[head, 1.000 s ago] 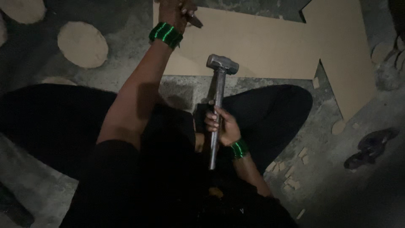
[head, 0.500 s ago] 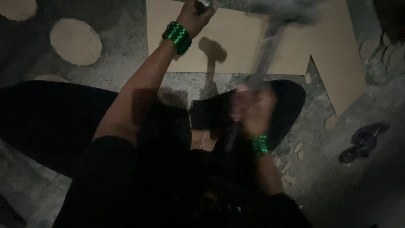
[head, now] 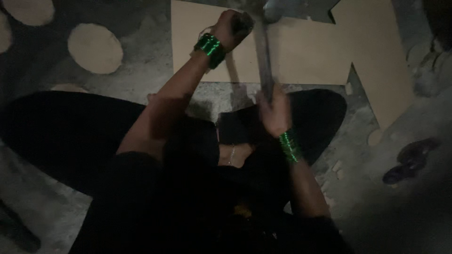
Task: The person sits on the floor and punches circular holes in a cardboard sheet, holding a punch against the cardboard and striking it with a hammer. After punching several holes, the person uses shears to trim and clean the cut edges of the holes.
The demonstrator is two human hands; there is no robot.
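A rough grey concrete floor (head: 141, 70) is carrying everything here. A large flat tan board (head: 310, 51) with a notched edge is lying on it at the top. Three round tan discs (head: 95, 48) are lying to the left, apart from the board. Small tan offcuts (head: 336, 165) are sitting at the right, near a dark sandal (head: 410, 159).

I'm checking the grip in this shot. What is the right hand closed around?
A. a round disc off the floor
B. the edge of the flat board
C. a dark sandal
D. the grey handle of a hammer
D: the right hand wraps the hammer handle, which runs up over the board, apart from the round disc and the sandal.
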